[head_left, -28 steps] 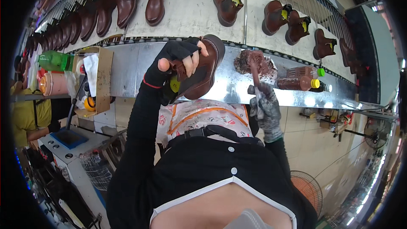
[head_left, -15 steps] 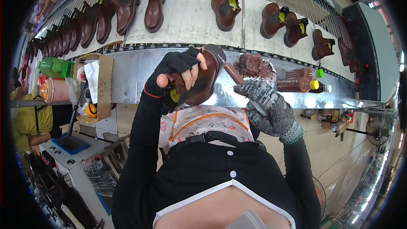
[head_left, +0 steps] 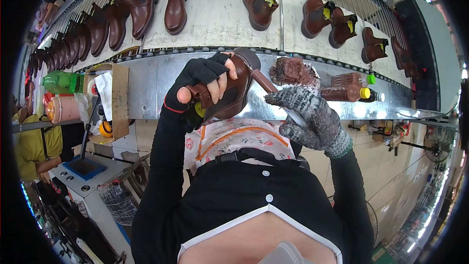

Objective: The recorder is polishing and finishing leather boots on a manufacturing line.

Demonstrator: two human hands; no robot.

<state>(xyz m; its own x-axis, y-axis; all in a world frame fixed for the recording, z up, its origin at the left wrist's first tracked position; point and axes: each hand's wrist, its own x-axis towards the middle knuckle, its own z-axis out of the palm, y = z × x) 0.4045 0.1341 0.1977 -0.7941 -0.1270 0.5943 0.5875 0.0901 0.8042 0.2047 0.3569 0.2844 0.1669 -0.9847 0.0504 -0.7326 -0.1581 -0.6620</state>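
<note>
Your right hand point(head_left: 312, 117) just swung its brush point(head_left: 283, 100) onto the boot point(head_left: 234, 93) your left hand point(head_left: 205, 85) grips mid-frame, so brushing's underway.

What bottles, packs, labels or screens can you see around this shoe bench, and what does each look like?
Green bottle: lying on the shelf at far left, clear green plastic.
Orange jar: just below it, cylindrical, pale lid.
Two brown bottles: lying on the metal ledge at right, one green cap, one yellow.
Cardboard flap: upright, left of the left hand, plain brown.
No screens visible.
</note>
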